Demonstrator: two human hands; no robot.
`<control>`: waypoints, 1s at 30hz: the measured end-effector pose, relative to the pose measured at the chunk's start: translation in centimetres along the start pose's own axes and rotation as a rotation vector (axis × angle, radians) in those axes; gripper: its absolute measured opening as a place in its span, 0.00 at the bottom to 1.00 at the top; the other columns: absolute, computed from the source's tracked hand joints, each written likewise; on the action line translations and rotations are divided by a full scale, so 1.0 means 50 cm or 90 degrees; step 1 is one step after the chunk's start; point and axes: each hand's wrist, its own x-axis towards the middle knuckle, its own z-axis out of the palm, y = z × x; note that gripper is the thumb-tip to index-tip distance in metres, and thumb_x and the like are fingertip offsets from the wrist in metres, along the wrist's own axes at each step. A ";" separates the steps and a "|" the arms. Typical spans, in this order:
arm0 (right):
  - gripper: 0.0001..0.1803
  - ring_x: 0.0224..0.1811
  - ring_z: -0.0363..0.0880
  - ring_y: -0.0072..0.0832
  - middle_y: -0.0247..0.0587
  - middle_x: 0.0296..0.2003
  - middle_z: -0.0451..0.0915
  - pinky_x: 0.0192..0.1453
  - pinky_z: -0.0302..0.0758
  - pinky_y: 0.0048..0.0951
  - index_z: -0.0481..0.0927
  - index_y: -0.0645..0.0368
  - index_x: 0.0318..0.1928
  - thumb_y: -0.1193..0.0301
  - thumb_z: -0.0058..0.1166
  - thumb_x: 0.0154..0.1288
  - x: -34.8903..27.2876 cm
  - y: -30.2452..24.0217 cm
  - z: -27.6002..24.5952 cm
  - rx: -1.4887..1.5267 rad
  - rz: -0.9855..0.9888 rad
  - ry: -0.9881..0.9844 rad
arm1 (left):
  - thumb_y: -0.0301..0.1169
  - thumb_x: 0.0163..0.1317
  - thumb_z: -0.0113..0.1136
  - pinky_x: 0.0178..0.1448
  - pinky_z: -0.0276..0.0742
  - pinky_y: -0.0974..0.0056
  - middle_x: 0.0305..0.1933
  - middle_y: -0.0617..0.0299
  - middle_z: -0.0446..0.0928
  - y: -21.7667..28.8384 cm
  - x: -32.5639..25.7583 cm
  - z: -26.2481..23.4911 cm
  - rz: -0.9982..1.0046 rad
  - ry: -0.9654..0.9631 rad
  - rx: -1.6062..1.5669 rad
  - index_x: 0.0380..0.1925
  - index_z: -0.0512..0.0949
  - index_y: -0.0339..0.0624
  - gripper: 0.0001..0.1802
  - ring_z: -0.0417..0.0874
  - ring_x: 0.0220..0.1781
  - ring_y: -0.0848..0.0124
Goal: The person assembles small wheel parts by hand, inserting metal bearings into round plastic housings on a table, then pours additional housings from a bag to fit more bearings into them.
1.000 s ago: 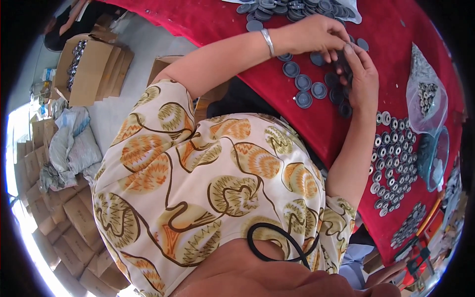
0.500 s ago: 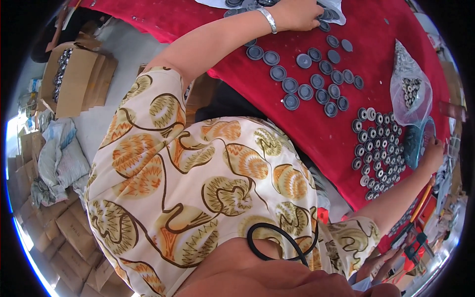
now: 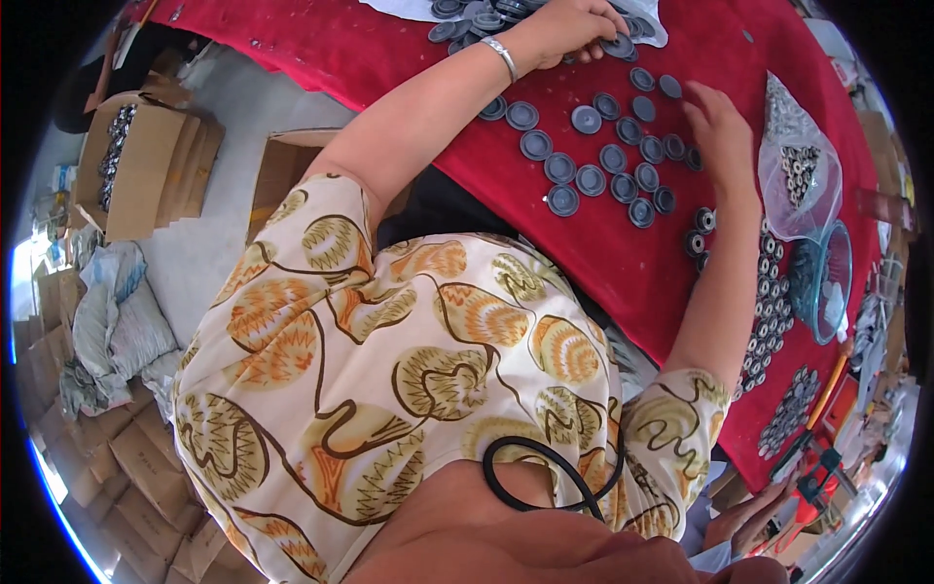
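At the far edge of the red cloth (image 3: 623, 273), my left hand (image 3: 569, 29), with a silver bracelet (image 3: 500, 56) at the wrist, pinches a round dark grey plastic cap (image 3: 618, 46). Beneath and beside it lies a heap of like caps (image 3: 477, 19) on a white plastic bag (image 3: 394, 9). My right hand (image 3: 722, 134) reaches over the cloth with fingers apart and nothing in them. Its fingertips are close to a loose cap (image 3: 670, 87). Between my hands and nearer to me, several more caps (image 3: 613, 159) lie spread flat and singly.
Rows of ring-shaped parts with metal centres (image 3: 769, 311) are partly hidden by my right forearm. Beyond them are a clear bag of small metal parts (image 3: 800, 175) and a blue transparent bowl (image 3: 835, 282). Another person's hands (image 3: 749, 516) show at lower right. Cardboard boxes (image 3: 146, 175) stand at left.
My right hand has left the blue bowl and swung left to the spread caps. My left hand has shifted slightly, and a cap now shows at its fingertips.
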 end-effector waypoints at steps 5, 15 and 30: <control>0.18 0.52 0.81 0.48 0.49 0.50 0.82 0.57 0.76 0.40 0.82 0.54 0.55 0.66 0.58 0.66 0.033 0.030 0.019 -0.050 -0.034 -0.064 | 0.24 0.67 0.47 0.22 0.71 0.67 0.29 0.60 0.77 -0.025 -0.002 -0.018 -0.011 -0.151 -0.472 0.41 0.77 0.39 0.09 0.77 0.24 0.70; 0.17 0.30 0.77 0.14 0.26 0.34 0.83 0.29 0.64 0.20 0.84 0.51 0.54 0.59 0.55 0.70 0.016 0.024 -0.046 0.413 0.308 -0.233 | 0.24 0.67 0.46 0.25 0.70 0.69 0.30 0.61 0.75 0.036 -0.031 -0.007 -0.059 -0.139 -0.452 0.42 0.77 0.39 0.09 0.76 0.27 0.71; 0.21 0.55 0.80 0.46 0.47 0.51 0.82 0.57 0.75 0.40 0.81 0.49 0.58 0.58 0.56 0.68 0.128 -0.049 0.042 0.023 0.039 0.042 | 0.40 0.74 0.49 0.19 0.61 0.74 0.25 0.65 0.73 0.030 -0.018 -0.033 -0.023 -0.042 -0.560 0.37 0.76 0.39 0.15 0.73 0.22 0.74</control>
